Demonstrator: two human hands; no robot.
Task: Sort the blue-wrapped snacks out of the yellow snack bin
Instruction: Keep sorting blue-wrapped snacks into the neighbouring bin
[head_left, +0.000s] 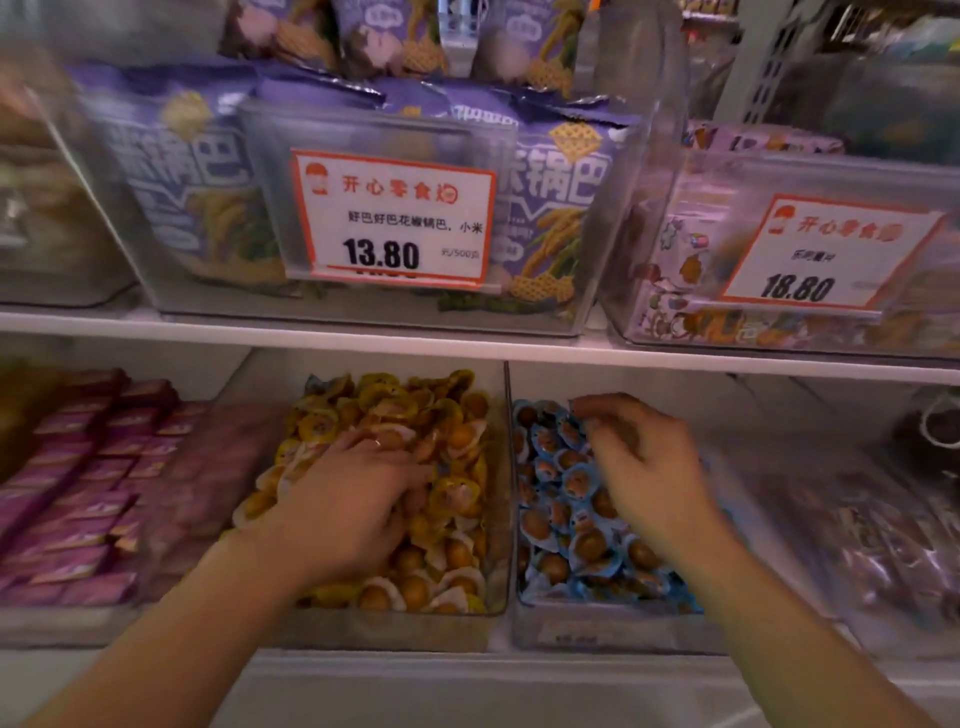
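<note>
Blue-wrapped snacks (571, 488) mostly sit in the clear bin (613, 631) on the lower shelf, right of the divider; w/in the yellow snack bin (395, 631) just left of it I spot only one blue scrap, at the far back-left corner (315, 385), and can't tell if more lie buried. Each pc looks small and light, a round brown ball in crinkly film w/ a flared frill round the edge, so I judge it slippery on the body and easiest to take by the frill w/ a thumb-and-finger pinch; probably not fragile, but the loose heap will shift when I dig. My left hand (358, 493) is palm-down in the yellow-wrapped snacks (441, 415), fingers bent and sunk among the pcs; whether it holds one I can't tell. My right hand (639, 462) hovers over the blue heap, wrist raised, fingers curled downward, tips bunched near the back of that bin, seemingly pinching or just letting go of a blue pc, too blurred to be sure. Both forearms come up from the bottom edge. To the left, purple packets (78, 493); on the shelf above, purple bags behind a price tag (392, 218) reading 13.80.
</note>
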